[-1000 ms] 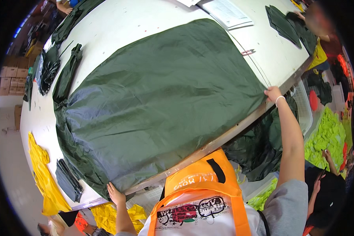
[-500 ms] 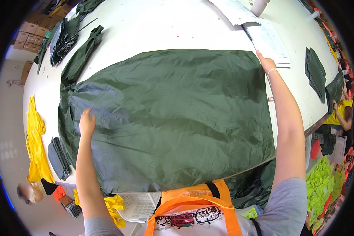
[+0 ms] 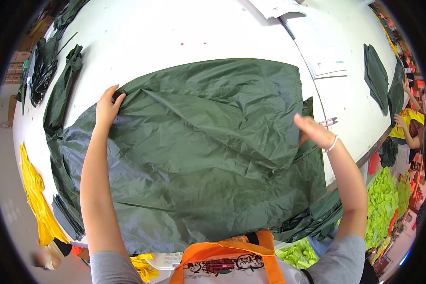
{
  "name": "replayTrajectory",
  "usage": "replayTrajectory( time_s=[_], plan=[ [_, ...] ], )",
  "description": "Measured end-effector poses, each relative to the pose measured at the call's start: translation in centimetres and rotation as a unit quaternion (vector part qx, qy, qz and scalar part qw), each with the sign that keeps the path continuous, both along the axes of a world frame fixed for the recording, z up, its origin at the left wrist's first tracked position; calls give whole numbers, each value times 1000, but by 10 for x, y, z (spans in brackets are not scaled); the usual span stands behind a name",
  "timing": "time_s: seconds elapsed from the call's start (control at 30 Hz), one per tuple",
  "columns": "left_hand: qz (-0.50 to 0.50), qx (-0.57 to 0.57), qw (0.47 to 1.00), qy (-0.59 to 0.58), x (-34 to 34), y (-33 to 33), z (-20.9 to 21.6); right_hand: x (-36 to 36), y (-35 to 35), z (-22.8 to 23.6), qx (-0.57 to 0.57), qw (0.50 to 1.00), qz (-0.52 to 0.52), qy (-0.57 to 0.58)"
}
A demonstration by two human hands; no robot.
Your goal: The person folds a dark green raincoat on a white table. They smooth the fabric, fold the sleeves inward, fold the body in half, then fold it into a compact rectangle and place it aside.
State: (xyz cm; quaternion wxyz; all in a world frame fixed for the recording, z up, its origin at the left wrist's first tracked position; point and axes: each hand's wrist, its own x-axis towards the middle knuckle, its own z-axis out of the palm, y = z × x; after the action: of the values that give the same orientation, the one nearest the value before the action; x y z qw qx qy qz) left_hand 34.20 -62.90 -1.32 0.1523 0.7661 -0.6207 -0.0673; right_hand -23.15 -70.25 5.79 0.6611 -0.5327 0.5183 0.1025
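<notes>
Where the left hand grips: the left hand (image 3: 108, 108) sits at the far-left edge of the green fabric (image 3: 208, 142), thumb and forefinger partly apart, with a dark bunched fold between them (how tightly they press cannot be told).
Right grip: the right hand (image 3: 315, 131), slightly blurred, has its thumb raised and spread from the fingers, beside the fabric's right edge; whether the fingertips touch cloth is unclear.
Green fabric: spread wide across the near part of the white tabletop (image 3: 128, 52), between and below both hands, with long creases running rightward from near the left grip and the near side reaching the worker's front.
Right edge: an upper layer ends beside the right hand, over another layer that shows lower down.
White basket: below the near edge, only a bit of the white basket (image 3: 168, 260) shows, with yellow cloth (image 3: 144, 267) next to it; its contents are hidden.
Lime heap: lime-green cloth (image 3: 383, 208) is piled at the right, off the tabletop (any container under it is hard to make out).
Beside the right hand: a small pink-handled tool (image 3: 328, 122) lies on the tabletop, with papers (image 3: 326, 61) farther off.
</notes>
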Motion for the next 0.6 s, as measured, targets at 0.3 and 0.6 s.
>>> replayTrajectory(
  time_s=[0.3,0.6],
  plan=[
    [-33,-39,992,-114,26,22,-3,38,-84,55,-180,895,-183,-364],
    [95,-130,974,160,98,14,17,122,-107,158,-268,908,-188,-261]
  ],
)
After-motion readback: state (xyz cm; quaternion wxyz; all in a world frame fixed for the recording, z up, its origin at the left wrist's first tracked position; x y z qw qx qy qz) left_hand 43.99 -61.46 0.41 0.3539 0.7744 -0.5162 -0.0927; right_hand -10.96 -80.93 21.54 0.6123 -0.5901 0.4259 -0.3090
